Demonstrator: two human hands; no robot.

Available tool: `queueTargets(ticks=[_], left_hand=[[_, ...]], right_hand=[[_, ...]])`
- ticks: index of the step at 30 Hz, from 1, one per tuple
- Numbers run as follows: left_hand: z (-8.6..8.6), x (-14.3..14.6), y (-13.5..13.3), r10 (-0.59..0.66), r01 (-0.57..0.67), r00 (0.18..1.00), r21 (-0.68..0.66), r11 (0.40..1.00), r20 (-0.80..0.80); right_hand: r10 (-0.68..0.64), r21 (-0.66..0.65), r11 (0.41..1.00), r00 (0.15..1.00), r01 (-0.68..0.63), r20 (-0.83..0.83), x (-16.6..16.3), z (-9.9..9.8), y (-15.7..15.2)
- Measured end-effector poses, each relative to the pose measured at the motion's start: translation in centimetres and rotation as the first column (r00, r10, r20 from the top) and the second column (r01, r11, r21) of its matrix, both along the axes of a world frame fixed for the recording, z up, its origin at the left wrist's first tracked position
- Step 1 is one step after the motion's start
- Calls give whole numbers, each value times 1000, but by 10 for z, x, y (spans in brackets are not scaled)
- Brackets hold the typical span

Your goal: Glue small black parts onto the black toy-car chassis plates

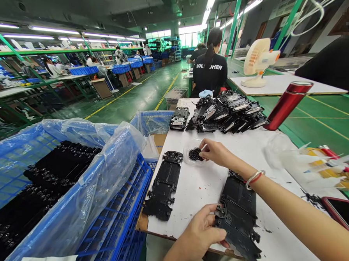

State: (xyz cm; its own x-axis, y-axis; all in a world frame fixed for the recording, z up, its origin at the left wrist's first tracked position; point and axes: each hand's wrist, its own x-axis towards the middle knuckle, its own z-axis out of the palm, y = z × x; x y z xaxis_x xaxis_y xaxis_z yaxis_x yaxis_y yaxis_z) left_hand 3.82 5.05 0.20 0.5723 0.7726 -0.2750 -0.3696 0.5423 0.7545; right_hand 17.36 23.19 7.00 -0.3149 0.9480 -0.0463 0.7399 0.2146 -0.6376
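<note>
My left hand (200,235) grips the near left edge of a flat black plastic chassis plate (240,212), which lies at the table's front edge, partly over it. Reaching across the plate's far end, my right hand (216,151) has its fingers pinched together at a small clear dish (187,156). Small black parts (195,154), too tiny to name, fill the dish. What the right fingertips hold, if anything, is hidden. A second black chassis plate (164,184) lies on the left side of the white tabletop (200,190).
Chassis assemblies (225,109) are piled at the table's back, near a red flask (288,105). White nozzle bottles (316,165) and a phone (342,211) lie right. A lined blue crate (114,209) of black plates (58,167) stands left. A seated person (210,70) is ahead.
</note>
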Motion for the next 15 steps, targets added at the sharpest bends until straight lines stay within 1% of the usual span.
queueTargets(ticks=[3,6,8,10,15], left_hand=[[0,0,0,4,-4,1000,5,1000,8],[-1,0,0,15,-16,1000,21,1000,12],[-2,-1,0,24,-24,1000,32,999,18],[-2,-1,0,38,-39,999,47,998,30],[-2,-1,-2,100,-102,994,52,993,42]], right_hand=[[30,-24,999,993,-32,-111,9,5,-10],[47,-14,999,986,-50,-161,21,10,-28],[61,9,998,980,-60,-188,30,13,-42],[62,4,998,972,-63,-225,38,15,-58],[8,-138,989,965,-45,-261,51,16,-98]])
